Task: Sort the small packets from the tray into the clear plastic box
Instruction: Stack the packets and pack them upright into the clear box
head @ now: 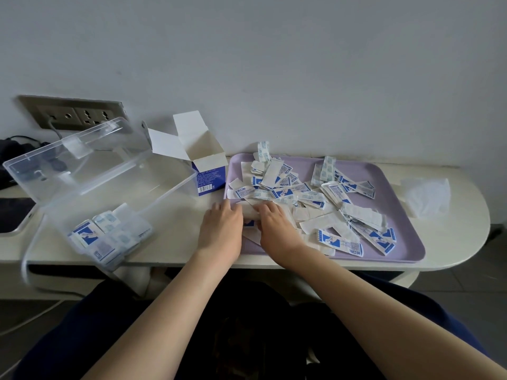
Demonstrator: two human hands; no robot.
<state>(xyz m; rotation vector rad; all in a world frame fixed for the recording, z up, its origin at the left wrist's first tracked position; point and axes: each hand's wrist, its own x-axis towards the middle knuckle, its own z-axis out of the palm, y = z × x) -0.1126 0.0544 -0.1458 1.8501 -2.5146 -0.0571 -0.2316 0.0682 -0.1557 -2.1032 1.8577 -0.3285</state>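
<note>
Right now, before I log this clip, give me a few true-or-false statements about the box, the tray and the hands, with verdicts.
1. The clear plastic box already holds some packets. True.
2. The tray is green. False: it is lilac.
3. The left hand and the right hand both grip a bundle of packets at the tray's near left. True.
4. The lid of the clear plastic box is closed. False: it stands open, tipped back.
5. The cardboard carton stands to the right of the tray. False: it stands between the clear plastic box and the tray.
</note>
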